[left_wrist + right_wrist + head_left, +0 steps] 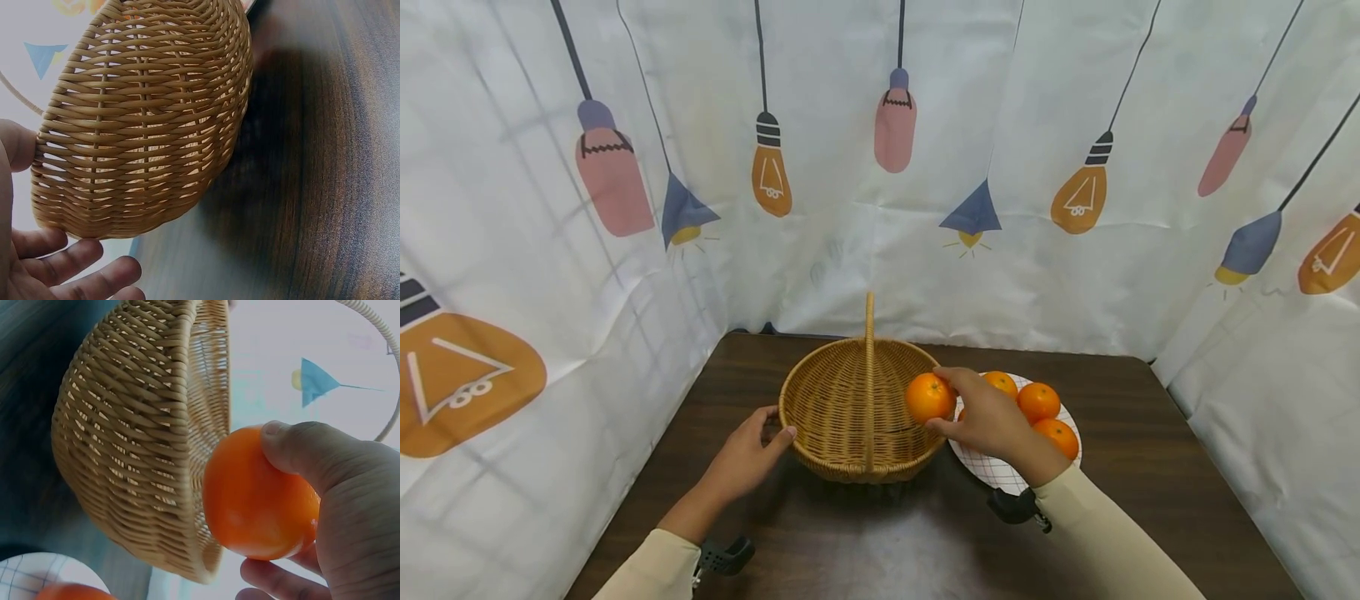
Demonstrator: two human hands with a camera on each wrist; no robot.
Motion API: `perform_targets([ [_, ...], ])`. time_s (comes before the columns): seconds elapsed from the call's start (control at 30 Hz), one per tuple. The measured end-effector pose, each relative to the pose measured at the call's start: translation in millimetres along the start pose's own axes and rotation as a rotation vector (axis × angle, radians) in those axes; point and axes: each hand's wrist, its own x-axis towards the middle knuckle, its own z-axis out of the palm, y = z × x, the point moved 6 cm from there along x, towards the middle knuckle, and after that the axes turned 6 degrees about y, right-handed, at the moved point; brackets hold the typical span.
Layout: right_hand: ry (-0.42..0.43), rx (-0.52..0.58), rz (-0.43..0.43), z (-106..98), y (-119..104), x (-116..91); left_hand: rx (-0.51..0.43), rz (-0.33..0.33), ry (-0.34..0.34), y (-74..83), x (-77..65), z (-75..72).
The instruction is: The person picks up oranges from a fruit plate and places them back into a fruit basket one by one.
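Observation:
My right hand (988, 417) pinches an orange (929, 397) between thumb and fingers, at the right rim of a wicker basket (827, 408) with a tall arched handle (870, 375). In the right wrist view the held orange (256, 500) overlaps the basket's rim. My left hand (751, 454) touches the basket's left side, its thumb at the rim. Seen from the left wrist, the fingers (103, 275) are loosely extended along the woven wall (144, 125). Several more oranges (1039, 402) lie on a white plate (1000, 475) with a grid pattern, partly hidden by my right hand.
The basket and plate stand side by side on a dark wood-grain table (880, 542). A white curtain (835, 275) printed with hanging lamps and bulbs encloses its back and sides. Dark straps (1018, 506) sit at both wrists.

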Motion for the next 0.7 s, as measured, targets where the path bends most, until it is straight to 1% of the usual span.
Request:
perform_targets([
  [0.2, -0.023, 0.002, 0.005, 11.9, -1.5, 5.5, -0.001, 0.008, 0.006, 0.3, -0.2, 0.2],
  [0.4, -0.053, 0.017, -0.01, 23.3, -2.6, 8.6, -0.004, 0.023, 0.02, 1.4, -0.8, 0.7],
  [0.7, -0.092, 0.002, -0.039, 35.2, -8.7, 14.6, -0.002, 0.007, 0.016, 1.5, -1.0, 0.8],
])
